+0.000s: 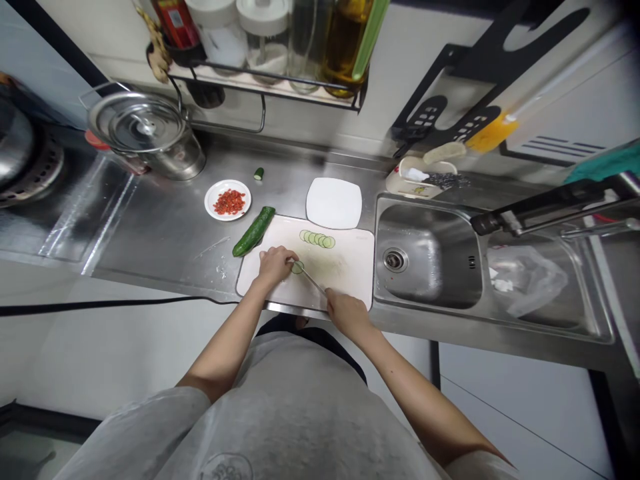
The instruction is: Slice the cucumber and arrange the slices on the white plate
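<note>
My right hand (349, 313) is closed round the handle of a kitchen knife (313, 281), whose blade slants up and left over the white cutting board (350, 270). Against the blade tip, my left hand (276, 265) is curled over a cucumber piece (298, 267); only its pale green cut end shows, and the fingers hide the rest. A short overlapping row of thin cucumber slices (317, 239) lies on the board's far side. At the board's upper left corner rests a large cucumber piece (254, 232), partly over the edge.
Behind the board lie a white square plate (334, 203), a small cucumber end (259, 174) and a plate of chopped red pieces (229, 200). A lidded steel pot (170, 150) stands left. On the right is a double sink (430, 250) with a plastic bag (530, 277).
</note>
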Action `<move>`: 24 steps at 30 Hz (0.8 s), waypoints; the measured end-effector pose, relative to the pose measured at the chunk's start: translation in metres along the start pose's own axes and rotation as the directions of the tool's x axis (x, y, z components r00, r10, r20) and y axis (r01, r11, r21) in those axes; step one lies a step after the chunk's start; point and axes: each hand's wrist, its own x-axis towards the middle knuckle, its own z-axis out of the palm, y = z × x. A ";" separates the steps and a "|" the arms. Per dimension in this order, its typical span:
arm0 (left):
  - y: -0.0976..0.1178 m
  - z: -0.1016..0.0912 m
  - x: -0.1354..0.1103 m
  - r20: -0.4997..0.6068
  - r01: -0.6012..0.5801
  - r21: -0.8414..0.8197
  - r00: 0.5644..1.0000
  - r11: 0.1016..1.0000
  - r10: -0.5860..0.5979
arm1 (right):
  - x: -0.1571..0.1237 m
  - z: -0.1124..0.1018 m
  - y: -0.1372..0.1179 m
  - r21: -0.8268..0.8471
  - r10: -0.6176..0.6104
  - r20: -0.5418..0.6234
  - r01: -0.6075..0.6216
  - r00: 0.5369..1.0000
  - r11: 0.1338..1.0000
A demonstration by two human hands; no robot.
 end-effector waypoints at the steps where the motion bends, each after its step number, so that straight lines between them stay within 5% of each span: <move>1: 0.000 0.000 0.000 -0.001 -0.002 0.000 1.000 1.000 0.002 | 0.000 -0.001 -0.001 0.000 0.001 0.004 -0.001 1.000 1.000; 11: -0.001 0.002 0.000 -0.008 -0.005 0.009 1.000 1.000 0.005 | 0.000 -0.009 -0.012 0.053 0.019 0.059 -0.022 0.998 0.998; 24: 0.003 0.000 -0.002 -0.004 -0.010 0.008 1.000 1.000 0.010 | -0.002 0.018 -0.019 0.112 0.047 -0.018 -0.045 0.999 0.993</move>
